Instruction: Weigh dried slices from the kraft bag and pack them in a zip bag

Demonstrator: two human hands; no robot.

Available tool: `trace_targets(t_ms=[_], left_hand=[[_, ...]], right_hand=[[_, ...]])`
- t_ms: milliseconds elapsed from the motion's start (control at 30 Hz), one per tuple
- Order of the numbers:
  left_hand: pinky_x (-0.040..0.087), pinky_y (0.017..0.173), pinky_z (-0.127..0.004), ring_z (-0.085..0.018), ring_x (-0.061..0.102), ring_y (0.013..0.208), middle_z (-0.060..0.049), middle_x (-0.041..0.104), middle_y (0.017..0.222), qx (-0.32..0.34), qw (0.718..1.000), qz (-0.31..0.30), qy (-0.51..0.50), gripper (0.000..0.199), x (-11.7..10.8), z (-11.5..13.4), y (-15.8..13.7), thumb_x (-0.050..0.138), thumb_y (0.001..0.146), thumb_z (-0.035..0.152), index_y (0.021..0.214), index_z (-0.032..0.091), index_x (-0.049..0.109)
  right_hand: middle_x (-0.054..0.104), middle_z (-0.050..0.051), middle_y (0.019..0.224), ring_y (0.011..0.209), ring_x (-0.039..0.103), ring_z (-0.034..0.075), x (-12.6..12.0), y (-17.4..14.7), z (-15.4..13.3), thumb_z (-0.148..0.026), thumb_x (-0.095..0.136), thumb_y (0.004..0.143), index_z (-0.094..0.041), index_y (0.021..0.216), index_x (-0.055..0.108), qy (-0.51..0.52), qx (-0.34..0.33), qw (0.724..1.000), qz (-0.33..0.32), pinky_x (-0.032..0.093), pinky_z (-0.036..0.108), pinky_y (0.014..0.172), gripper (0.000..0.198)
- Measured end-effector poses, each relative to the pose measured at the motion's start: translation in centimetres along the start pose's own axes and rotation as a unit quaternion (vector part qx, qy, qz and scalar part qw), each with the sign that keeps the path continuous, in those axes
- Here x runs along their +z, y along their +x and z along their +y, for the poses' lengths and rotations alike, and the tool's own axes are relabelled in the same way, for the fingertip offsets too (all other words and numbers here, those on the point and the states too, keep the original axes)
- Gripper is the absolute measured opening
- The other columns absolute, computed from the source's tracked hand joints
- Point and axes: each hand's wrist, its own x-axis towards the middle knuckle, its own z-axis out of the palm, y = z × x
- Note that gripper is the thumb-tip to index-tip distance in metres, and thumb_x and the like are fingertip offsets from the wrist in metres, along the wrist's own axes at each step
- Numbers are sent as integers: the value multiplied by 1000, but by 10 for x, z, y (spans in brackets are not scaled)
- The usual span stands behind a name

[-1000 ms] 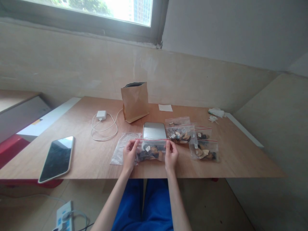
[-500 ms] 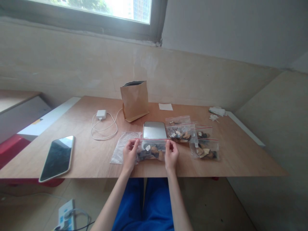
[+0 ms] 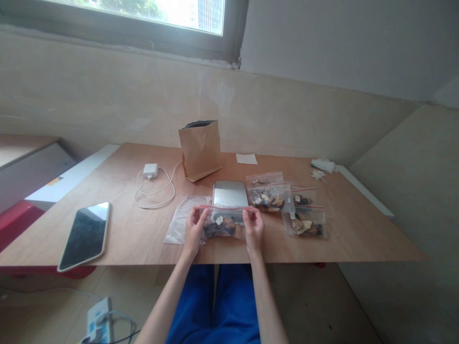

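A clear zip-lock bag [image 3: 224, 226] with a red seal line holds dark and brown dried pieces and a small white packet. My left hand [image 3: 194, 229] is closed on its upper left corner, thumb along the front. At the upper right corner, my right hand [image 3: 254, 228] pinches the bag in the same way. Just behind the bag lies a silver digital scale [image 3: 230, 193], its near edge hidden by the bag. Under and beside my left hand an empty-looking clear plastic bag [image 3: 179, 220] lies flat on the table.
Several filled zip-lock bags [image 3: 304, 223] lie to the right. A brown paper pouch [image 3: 201, 150] stands open at the back. On the left are a white charger [image 3: 150, 170] with its cable and a large phone or tablet [image 3: 86, 234]. Paper scraps [image 3: 323, 166] sit at the far right.
Both hands have moved slightly inward along the top edge of the bag, and my right thumb now lies further in over its front. The other things stay where they were.
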Motion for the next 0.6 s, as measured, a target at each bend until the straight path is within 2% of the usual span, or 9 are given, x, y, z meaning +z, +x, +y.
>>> trace_targets(t_ms=[133,300,467,600], left_hand=[[43,70,-23,-14,55,74,0,58,76,26,999,-13,28,23,-1,-5,2,63,72,37,82,17,58],[42,67,-24,-14,53,72,-1,59,75,10,998,-51,29,23,-2,-7,4,59,75,39,79,16,59],[41,64,-23,-13,52,69,0,57,71,4,999,-41,32,23,-2,-5,2,60,75,40,78,16,59],[41,64,-23,-13,53,69,0,59,72,-1,999,-39,23,24,-3,-5,2,61,74,40,78,16,60]], right_hand=[[59,0,76,67,52,13,0,0,0,-40,57,77,-17,85,57,15,12,1000,-6,41,25,66,25],[60,1,77,70,54,15,0,1,2,-41,57,78,-17,86,57,17,14,1000,-17,42,26,68,25],[61,2,79,74,56,16,0,0,2,-41,54,80,-17,85,58,-2,9,999,-37,43,27,71,24],[60,2,78,73,56,16,-1,0,2,-39,55,80,-17,82,59,-13,-10,1000,-22,43,26,70,23]])
